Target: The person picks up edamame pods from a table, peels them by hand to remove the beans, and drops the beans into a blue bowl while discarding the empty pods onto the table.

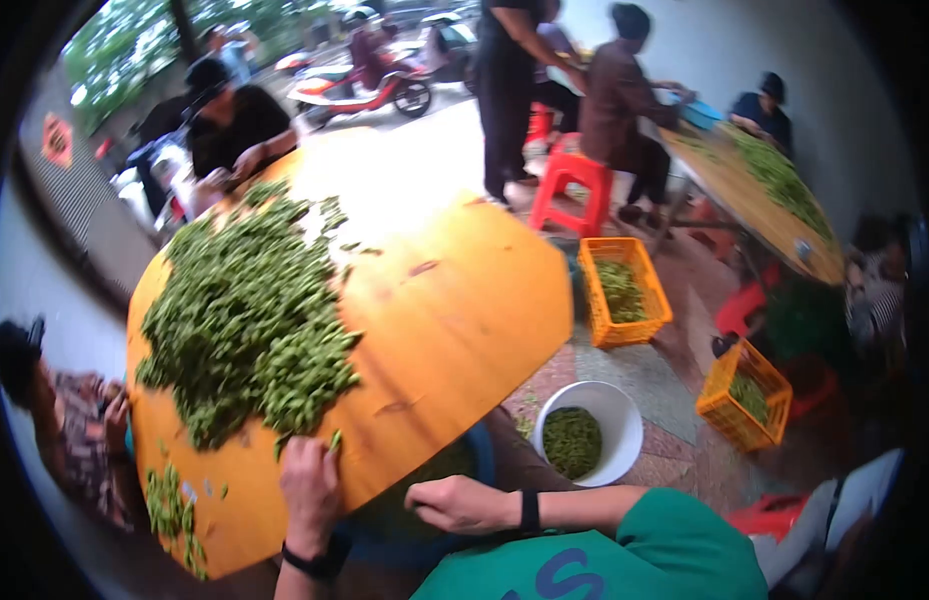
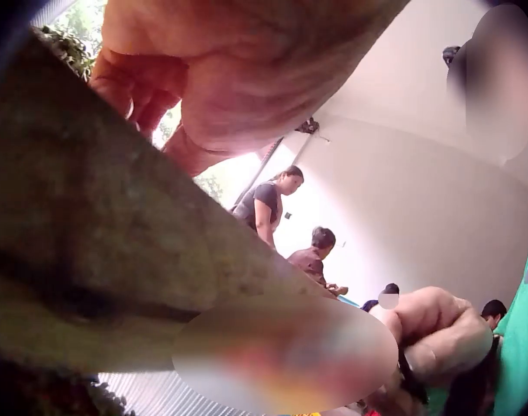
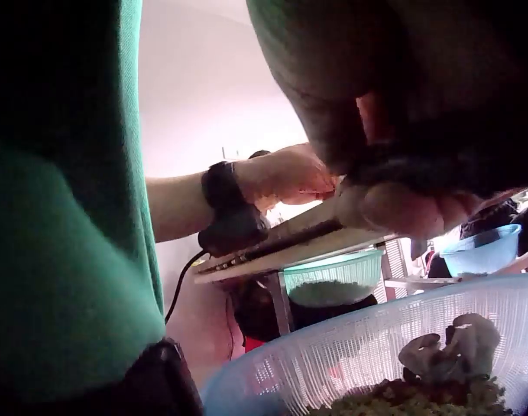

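Pods [image 1: 249, 310]: green, small, plump; heaped on the table [image 1: 464, 290], smooth, orange, dark-streaked. Basket [image 3: 285, 368]: bluish ribbed plastic, curved rim, below table edge. Bucket [image 1: 626, 440]: white, round, smooth. Left hand [image 1: 311, 487]: on table beside the pods, fingers bent downward; cannot tell whether pinching one. Right hand [image 1: 462, 503]: above basket, fingers curled; contents hidden.

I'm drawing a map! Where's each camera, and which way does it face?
Head: sits there, facing forward and down at the table; left fingers, right fingers, shirt show.
Left wrist: sits there, facing past the table towards people; left fingers, shirt show.
Right wrist: sits there, facing across a basket; left fingers, right fingers, shirt show.
All share left fingers, shirt.
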The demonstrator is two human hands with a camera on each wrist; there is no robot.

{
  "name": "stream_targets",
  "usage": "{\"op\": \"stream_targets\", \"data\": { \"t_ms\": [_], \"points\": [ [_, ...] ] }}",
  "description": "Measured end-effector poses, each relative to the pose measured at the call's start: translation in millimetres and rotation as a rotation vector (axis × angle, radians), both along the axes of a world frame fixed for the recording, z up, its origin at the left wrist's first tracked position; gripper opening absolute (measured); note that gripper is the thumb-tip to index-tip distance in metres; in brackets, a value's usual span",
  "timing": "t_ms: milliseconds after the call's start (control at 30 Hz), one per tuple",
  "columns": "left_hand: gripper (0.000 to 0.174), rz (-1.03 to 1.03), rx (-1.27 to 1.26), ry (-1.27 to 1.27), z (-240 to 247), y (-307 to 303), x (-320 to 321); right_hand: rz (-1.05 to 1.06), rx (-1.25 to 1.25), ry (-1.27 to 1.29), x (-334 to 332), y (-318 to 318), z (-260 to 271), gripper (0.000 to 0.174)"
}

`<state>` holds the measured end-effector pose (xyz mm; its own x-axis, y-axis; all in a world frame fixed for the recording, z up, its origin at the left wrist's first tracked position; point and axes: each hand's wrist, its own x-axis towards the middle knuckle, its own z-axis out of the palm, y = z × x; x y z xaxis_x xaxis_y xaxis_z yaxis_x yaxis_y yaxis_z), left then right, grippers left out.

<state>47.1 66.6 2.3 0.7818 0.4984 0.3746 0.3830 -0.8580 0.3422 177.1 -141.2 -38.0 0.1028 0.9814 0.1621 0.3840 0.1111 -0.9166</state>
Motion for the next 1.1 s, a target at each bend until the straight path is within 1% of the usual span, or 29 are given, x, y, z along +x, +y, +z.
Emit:
{"op": "stream_targets", "data": {
  "t_ms": [67, 133, 167, 200, 267, 300, 333, 400, 433, 467, 500, 533, 600, 633, 667, 733, 767, 800, 833, 867, 900, 933, 967, 1033, 1100],
  "points": [
    [0.006, -0.04, -0.025, -0.086, -10.3, 0.9, -10.0, -0.136, 0.074, 0.087, -4.6, 5.6, 8.3, 0.019],
    [0.004, -0.015, -0.375, -0.063, 1.6, -19.6, -16.9, -0.209, 0.12, 0.123, -7.9, 12.1, 17.0, 0.022],
    [0.006, -0.04, -0.447, -0.091, -0.3, -28.8, -19.9, -0.303, 0.191, 0.083, -9.5, 15.0, 22.5, 0.024],
    [0.005, -0.061, -0.526, -0.055, -0.1, -36.3, -23.8, -0.392, 0.26, 0.042, -9.2, 17.5, 25.7, 0.026],
    [0.014, -0.1, -0.627, 0.1, 39.8, -62.2, -21.8, -0.393, 0.283, 0.042, -6.8, 20.0, 21.2, 0.025],
    [0.012, -0.136, -0.665, -0.018, 38.6, -68.6, -21.7, -0.313, 0.242, 0.041, -5.0, 20.4, 18.9, 0.023],
    [0.012, -0.142, -0.661, -0.024, 32.6, -69.2, -24.8, -0.233, 0.199, 0.039, -4.0, 20.3, 16.6, 0.022],
    [0.012, -0.091, -1.042, -0.176, 24.3, -71.6, -26.9, -0.235, 0.207, 0.032, -5.1, 20.8, 11.8, 0.019],
    [0.014, -0.093, -1.188, -0.215, 26.5, -74.5, -27.0, -0.194, 0.15, 0.09, -5.0, 21.5, 9.3, 0.018],
    [0.014, -0.1, -1.185, -0.225, 31.7, -77.1, -28.6, -0.153, 0.094, 0.146, -4.1, 22.4, 7.7, 0.018],
    [0.015, -0.064, -1.332, -0.228, 40.5, -80.4, -29.3, -0.121, 0.053, 0.208, -2.2, 21.9, 7.0, 0.02],
    [0.017, -0.028, -1.478, -0.229, 45.2, -81.1, -28.7, -0.12, 0.057, 0.195, -0.7, 21.5, 6.2, 0.02],
    [0.019, -0.033, -1.467, -0.225, 35.6, -79.7, -33.1, 0.017, -0.004, 0.409, 0.7, 21.7, 2.7, 0.026],
    [0.02, -0.102, -1.35, -0.247, 30.7, -80.7, -32.7, 0.067, -0.038, 0.483, 0.3, 23.1, -3.5, 0.029],
    [0.021, -0.17, -1.232, -0.268, 25.2, -81.3, -32.0, 0.091, -0.087, 0.528, -1.3, 24.1, -5.5, 0.027],
    [0.018, -0.215, -1.223, -0.332, 12.8, -80.7, -32.9, 0.115, -0.098, 0.526, -3.9, 24.7, -2.9, 0.027],
    [0.015, -0.223, -1.165, -0.347, 7.8, -79.6, -35.1, 0.102, -0.095, 0.531, -7.4, 22.8, 0.0, 0.025],
    [0.012, -0.228, -1.106, -0.362, 5.6, -78.7, -36.1, 0.053, -0.086, 0.427, -10.0, 21.8, 5.8, 0.024],
    [0.006, -0.171, -1.21, -0.419, 11.9, -84.5, -33.4, -0.016, -0.075, 0.363, -12.1, 18.9, 16.6, 0.022],
    [0.006, -0.17, -1.209, -0.422, 12.9, -84.3, -35.2, -0.087, -0.063, 0.303, -13.1, 16.4, 24.3, 0.02],
    [0.006, -0.07, -1.263, -0.399, 13.3, -84.0, -37.3, -0.085, -0.065, 0.303, -13.0, 15.9, 24.4, 0.02],
    [0.007, 0.031, -1.317, -0.375, 12.8, -84.3, -39.2, -0.127, 0.016, 0.204, -13.4, 15.2, 23.9, 0.019],
    [0.007, 0.038, -1.32, -0.376, 11.6, -84.9, -40.3, -0.167, 0.096, 0.107, -14.9, 15.1, 23.3, 0.02],
    [0.009, 0.002, -1.172, -0.348, 8.5, -86.7, -39.5, -0.179, 0.105, 0.11, -19.9, 15.5, 24.1, 0.019],
    [0.01, -0.003, -1.165, -0.347, 7.1, -89.4, -38.2, -0.198, 0.112, 0.111, -20.9, 14.7, 25.3, 0.019]
  ]
}}
